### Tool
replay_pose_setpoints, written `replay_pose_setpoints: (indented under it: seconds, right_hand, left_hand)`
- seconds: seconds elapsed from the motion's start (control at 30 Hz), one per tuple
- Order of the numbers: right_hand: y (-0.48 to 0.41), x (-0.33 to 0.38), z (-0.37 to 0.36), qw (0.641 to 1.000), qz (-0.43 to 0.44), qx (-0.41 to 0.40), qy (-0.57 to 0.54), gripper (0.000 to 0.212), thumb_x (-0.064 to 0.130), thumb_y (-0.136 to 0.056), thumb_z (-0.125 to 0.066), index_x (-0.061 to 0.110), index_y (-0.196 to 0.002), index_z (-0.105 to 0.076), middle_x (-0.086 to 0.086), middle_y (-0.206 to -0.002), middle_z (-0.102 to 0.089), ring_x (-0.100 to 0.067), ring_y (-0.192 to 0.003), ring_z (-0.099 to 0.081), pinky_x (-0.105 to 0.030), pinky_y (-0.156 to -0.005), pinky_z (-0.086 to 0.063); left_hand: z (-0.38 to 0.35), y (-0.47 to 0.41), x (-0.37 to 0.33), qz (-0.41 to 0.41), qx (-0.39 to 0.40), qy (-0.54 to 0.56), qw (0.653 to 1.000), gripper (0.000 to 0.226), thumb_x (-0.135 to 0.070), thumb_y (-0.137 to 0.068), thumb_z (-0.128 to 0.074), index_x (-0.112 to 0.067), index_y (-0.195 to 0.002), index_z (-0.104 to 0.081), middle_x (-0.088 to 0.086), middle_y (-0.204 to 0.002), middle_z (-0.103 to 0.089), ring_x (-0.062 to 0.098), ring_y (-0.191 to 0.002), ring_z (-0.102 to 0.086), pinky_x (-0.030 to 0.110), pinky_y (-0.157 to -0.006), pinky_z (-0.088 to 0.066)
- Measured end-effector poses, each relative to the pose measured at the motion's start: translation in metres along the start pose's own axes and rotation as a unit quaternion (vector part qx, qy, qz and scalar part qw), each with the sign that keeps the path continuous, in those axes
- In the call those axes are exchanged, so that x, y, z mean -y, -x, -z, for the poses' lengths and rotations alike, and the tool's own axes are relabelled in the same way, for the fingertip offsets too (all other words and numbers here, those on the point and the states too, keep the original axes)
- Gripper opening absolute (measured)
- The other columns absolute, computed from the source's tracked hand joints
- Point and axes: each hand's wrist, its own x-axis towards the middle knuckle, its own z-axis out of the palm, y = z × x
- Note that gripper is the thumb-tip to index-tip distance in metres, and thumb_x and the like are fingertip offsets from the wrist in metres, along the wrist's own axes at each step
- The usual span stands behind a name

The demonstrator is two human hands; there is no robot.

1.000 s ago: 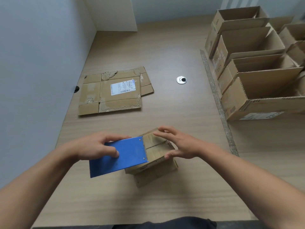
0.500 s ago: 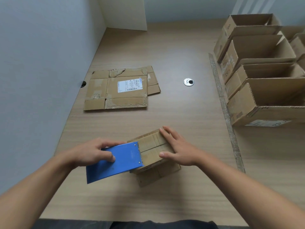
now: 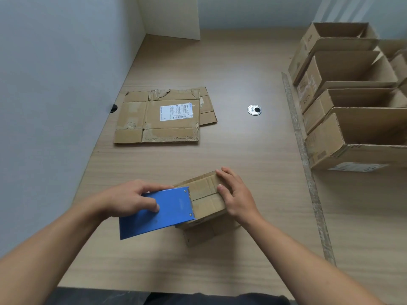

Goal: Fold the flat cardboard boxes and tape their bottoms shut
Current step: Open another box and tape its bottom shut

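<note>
A small folded cardboard box stands bottom-up on the wooden table near me. My left hand grips a blue tape dispenser, whose front edge lies on the box's closed flaps at their left side. My right hand lies flat on the right part of the flaps, fingers straight, pressing them down. A flattened cardboard box with a white shipping label lies farther back on the left.
Several assembled open boxes stand in a row along the right side, behind a worn strip on the table. A round metal cable grommet sits mid-table. A grey wall runs along the left.
My right hand has settled flat onto the box's flaps from a raised, curled pose. The dispenser has slid a little to the left across the flaps.
</note>
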Motion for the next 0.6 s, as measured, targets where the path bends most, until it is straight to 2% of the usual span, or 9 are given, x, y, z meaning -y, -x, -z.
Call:
replay_pose_setpoints:
  seconds: [0.1,0.23,0.4,0.53,0.6]
  right_hand:
    - [-0.001,-0.003,0.002,1.0,0.005,0.007,-0.007,0.042,0.014,-0.097,-0.06,0.022,-0.139,-0.056,0.019,-0.14,-0.039,0.012,-0.126,-0.031,0.003,-0.101,-0.018]
    - [-0.003,-0.005,0.002,1.0,0.01,0.006,-0.025,0.043,0.015,-0.094,-0.064,0.028,-0.135,-0.057,0.009,-0.139,-0.05,0.0,-0.128,-0.043,-0.018,-0.113,-0.031]
    - [-0.003,-0.005,0.004,1.0,0.002,-0.001,-0.013,0.044,0.015,-0.096,-0.064,0.026,-0.138,-0.057,0.004,-0.141,-0.051,0.003,-0.127,-0.039,0.0,-0.104,-0.022]
    - [-0.002,-0.004,0.002,1.0,-0.003,0.004,-0.01,0.044,0.016,-0.097,-0.062,0.027,-0.139,-0.056,0.004,-0.142,-0.05,0.001,-0.128,-0.04,0.001,-0.101,-0.021]
    - [-0.002,-0.005,0.003,1.0,-0.002,0.004,-0.008,0.044,0.017,-0.097,-0.061,0.027,-0.139,-0.055,0.002,-0.144,-0.05,-0.002,-0.13,-0.041,-0.004,-0.104,-0.024]
  left_hand:
    - [0.002,0.0,0.0,0.003,0.0,-0.001,1.0,0.06,-0.039,-0.068,-0.058,-0.065,-0.121,-0.055,-0.028,-0.113,-0.066,0.0,-0.101,-0.062,0.034,-0.099,-0.045]
    - [0.002,0.007,0.003,-0.004,0.017,0.002,1.0,0.06,-0.04,-0.071,-0.058,-0.07,-0.123,-0.049,-0.027,-0.116,-0.064,0.005,-0.104,-0.062,0.04,-0.1,-0.045]
    - [0.014,0.027,0.03,0.018,0.017,0.015,1.0,0.061,-0.039,-0.071,-0.058,-0.068,-0.124,-0.051,-0.021,-0.119,-0.067,0.009,-0.108,-0.064,0.044,-0.105,-0.042]
    - [0.024,0.041,0.055,0.04,0.022,0.046,0.998,0.063,-0.047,-0.065,-0.061,-0.063,-0.126,-0.054,-0.014,-0.12,-0.069,0.014,-0.109,-0.065,0.047,-0.107,-0.042]
    - [0.026,0.046,0.064,0.049,0.03,0.044,0.997,0.062,-0.044,-0.067,-0.062,-0.062,-0.126,-0.054,-0.013,-0.121,-0.069,0.015,-0.109,-0.065,0.047,-0.107,-0.042]
